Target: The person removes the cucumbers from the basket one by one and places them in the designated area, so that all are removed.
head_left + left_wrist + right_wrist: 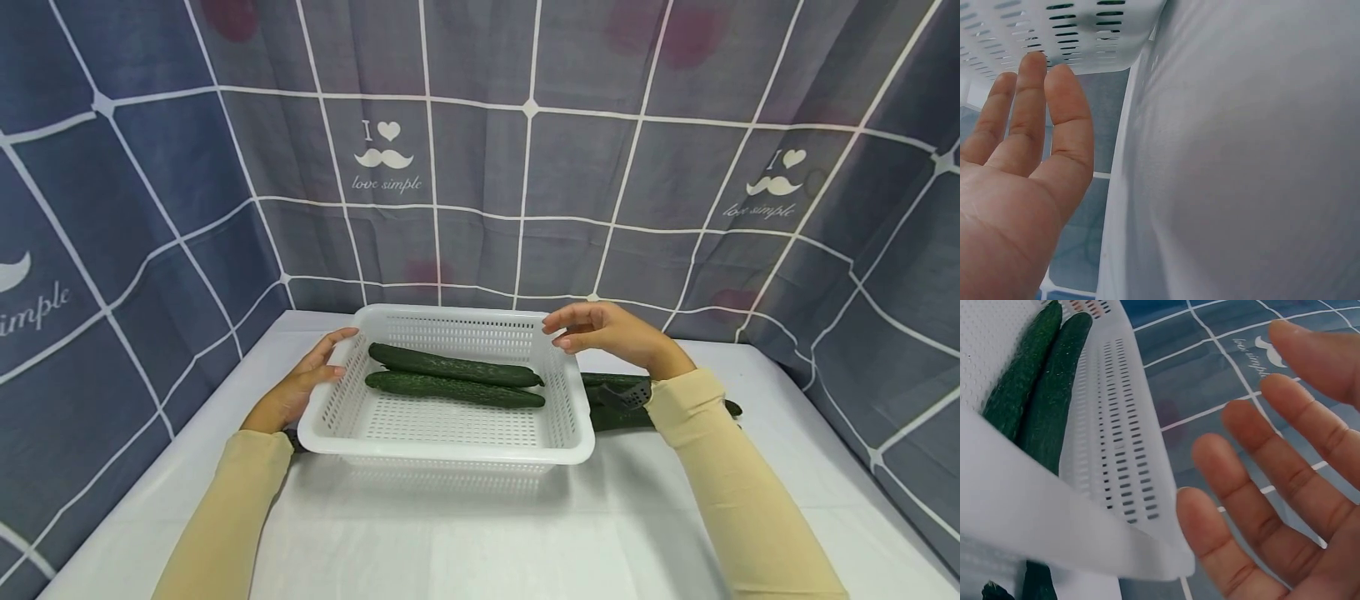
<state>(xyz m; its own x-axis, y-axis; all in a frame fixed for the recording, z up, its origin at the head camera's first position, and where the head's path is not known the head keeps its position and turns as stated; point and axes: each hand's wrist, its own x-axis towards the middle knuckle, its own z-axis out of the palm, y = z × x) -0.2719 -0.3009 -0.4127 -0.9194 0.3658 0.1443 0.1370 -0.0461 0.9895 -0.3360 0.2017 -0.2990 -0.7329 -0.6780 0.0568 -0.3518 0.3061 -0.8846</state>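
A white slotted plastic basket (450, 454) is in the middle of the head view. Two dark green cucumbers lie inside it side by side, one farther back (457, 365) and one nearer (453, 390). My left hand (303, 383) is at the basket's left side, thumb by the rim; the left wrist view shows its extended fingers (1027, 103) at the slotted wall. Over the right rim hovers my right hand (600, 332), its fingers (1250, 487) spread loosely beside the basket's corner, holding nothing.
More cucumbers (618, 417) lie on the white-covered table (465, 542) right of the basket, partly hidden under the right wrist. A blue-grey checked curtain (480, 167) closes off the back and both sides.
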